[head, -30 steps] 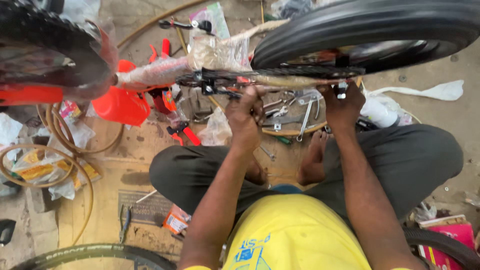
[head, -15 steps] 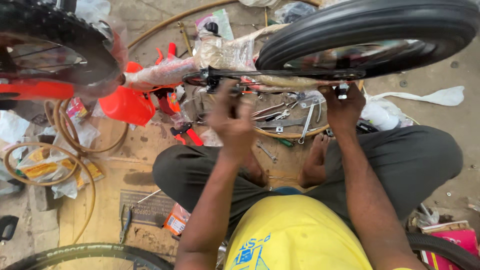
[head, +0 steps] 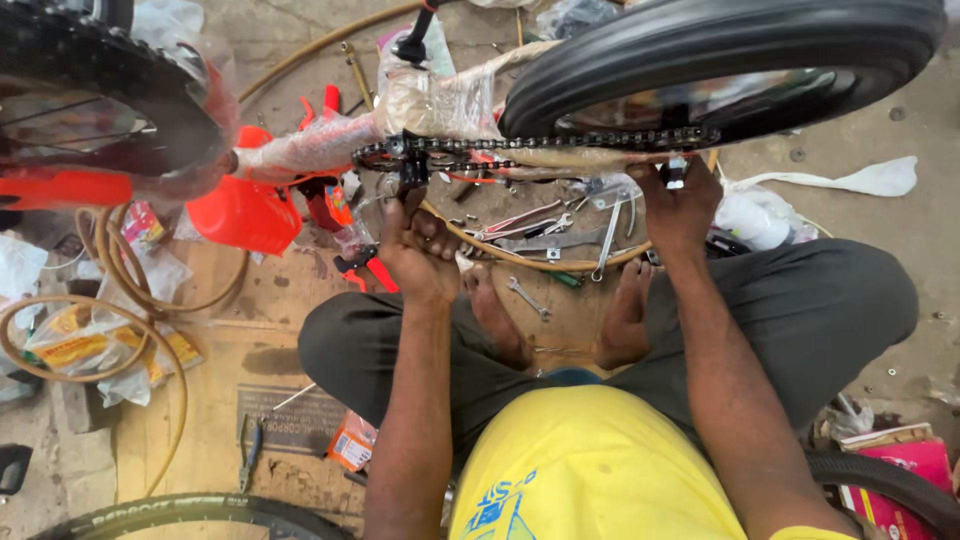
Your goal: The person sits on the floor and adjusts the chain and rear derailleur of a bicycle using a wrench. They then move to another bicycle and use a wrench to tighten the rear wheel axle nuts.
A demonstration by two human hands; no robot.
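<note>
My left hand is raised to the black crank at the left end of the bicycle chain, fingers curled up around its lower end, so it grips the crank from below. My right hand is up at the right end of the same chain run, closed on a small silver-and-black fitting just under the rear wheel; I cannot tell exactly what that fitting is. The chain stretches straight between my two hands, slightly farther than both, along a plastic-wrapped frame tube. The black tyre of the rear wheel arches over the far right. Below my hands, between my bare feet and the chain, spanners lie scattered on a round board. To the left of my left hand sit red pliers and an orange plastic part, with a knobby front tyre at the far left. Coiled tan tubing lies on the near left floor.
</note>
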